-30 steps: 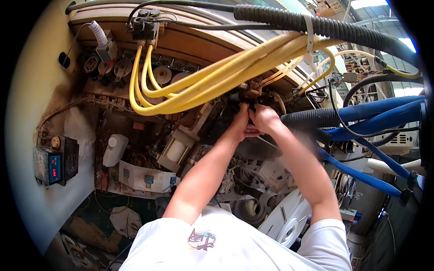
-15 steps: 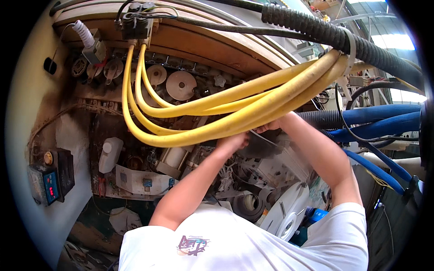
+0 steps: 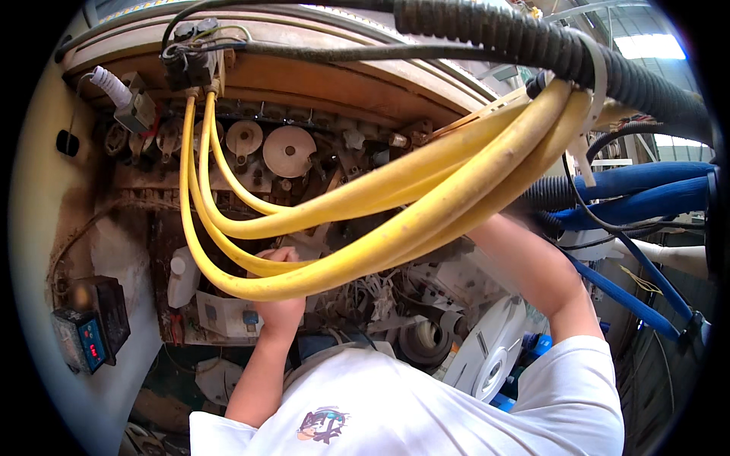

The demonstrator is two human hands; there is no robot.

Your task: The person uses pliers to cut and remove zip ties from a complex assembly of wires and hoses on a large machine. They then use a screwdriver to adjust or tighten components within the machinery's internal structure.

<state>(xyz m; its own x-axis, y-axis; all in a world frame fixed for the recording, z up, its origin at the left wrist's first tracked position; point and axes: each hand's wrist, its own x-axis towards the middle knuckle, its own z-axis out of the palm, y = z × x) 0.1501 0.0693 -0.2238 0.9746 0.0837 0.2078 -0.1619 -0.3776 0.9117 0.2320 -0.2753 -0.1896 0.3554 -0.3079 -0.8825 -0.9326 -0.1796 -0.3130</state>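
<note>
My left hand [image 3: 280,310] has its palm crossed by the looping yellow hoses [image 3: 342,276]. Its fingertips show above the lowest hose and look curled in; whatever they hold is hidden. Beside it are a white box-shaped cover [image 3: 220,313] and a white plastic bottle [image 3: 182,277]. My right forearm [image 3: 525,266] reaches up behind the yellow hoses on the right, and they cover the right hand completely. Under the hoses, between the arms, is a jumble of tangled pale strips [image 3: 380,296].
Black corrugated conduit [image 3: 494,38] and blue hoses [image 3: 639,190] hang at upper right. Round discs [image 3: 289,152] line the machine's back. A small control box with a lit display [image 3: 80,338] is mounted on the left wall. A white round-hubbed panel [image 3: 487,349] stands near my right elbow.
My left hand has moved left, away from the right hand, to behind the lower hose loop. My right hand has gone out of sight behind the hoses. The view has shifted slightly.
</note>
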